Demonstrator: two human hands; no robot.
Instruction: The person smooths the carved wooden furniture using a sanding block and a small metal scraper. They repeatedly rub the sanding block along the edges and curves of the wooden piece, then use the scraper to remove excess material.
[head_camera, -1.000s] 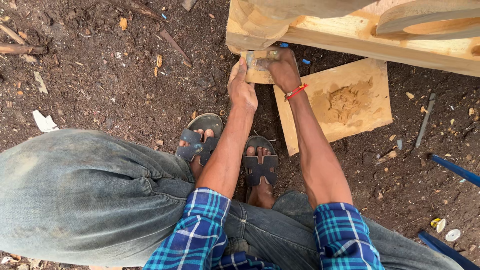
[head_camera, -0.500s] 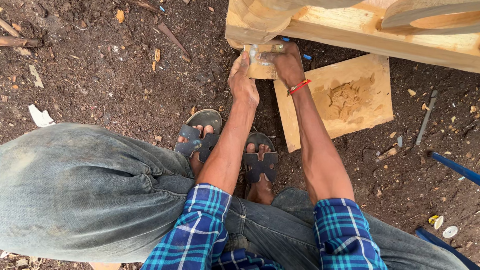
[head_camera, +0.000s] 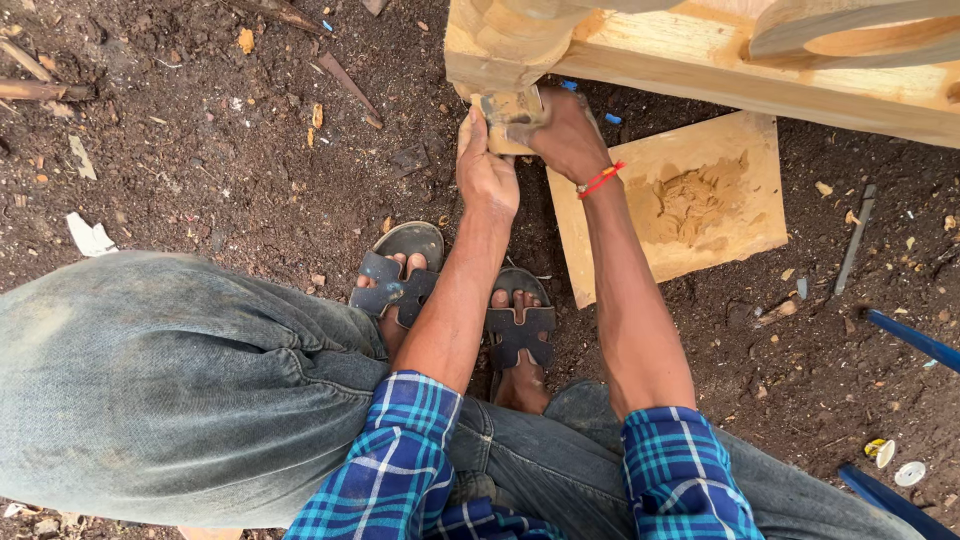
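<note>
Both my left hand (head_camera: 487, 170) and right hand (head_camera: 568, 135) close on a tan sandpaper scrap (head_camera: 508, 112), pressed against the pale wooden frame (head_camera: 700, 75) above dark dirt ground (head_camera: 200, 160).

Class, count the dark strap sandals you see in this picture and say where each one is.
2. One dark strap sandal sits left of the left forearm; the other dark strap sandal lies between both forearms. None seems hidden.

Both my arms reach out straight in front of me, close side by side. My left hand (head_camera: 487, 170) stands on its edge, thumb side up, fingers stretched forward and pressed flat. My right hand (head_camera: 566, 135) is curled, its fingers bent tight just beside my left fingers. My sleeves are rolled up to my elbows.
</note>
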